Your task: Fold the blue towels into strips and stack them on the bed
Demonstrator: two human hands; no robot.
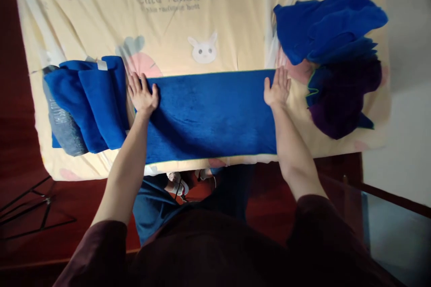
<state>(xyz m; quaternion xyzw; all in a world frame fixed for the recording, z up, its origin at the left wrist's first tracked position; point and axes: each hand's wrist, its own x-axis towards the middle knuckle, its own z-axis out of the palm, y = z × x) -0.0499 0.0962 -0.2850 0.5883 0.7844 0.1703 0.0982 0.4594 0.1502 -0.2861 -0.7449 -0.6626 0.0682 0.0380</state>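
Observation:
A blue towel (212, 114) with a thin yellow-green edge lies flat and smooth in front of me, longer from side to side. My left hand (143, 94) rests on its left end, palm down with the fingers spread. At the opposite end my right hand (278, 87) lies flat across the upper right corner, thumb apart from the fingers. Neither hand grips anything. Just left of my left hand are folded blue towels (97, 103), with a white tag on top and a grey cloth (63, 116) with lettering beside them.
Crumpled blue cloths (330, 22) and a dark purple cloth (340, 98) lie heaped at the right. Everything rests on a bed with a yellow rabbit-print sheet (168, 40). Black stand legs (43, 215) are on the floor at lower left; a pale wall (407, 121) borders the right side.

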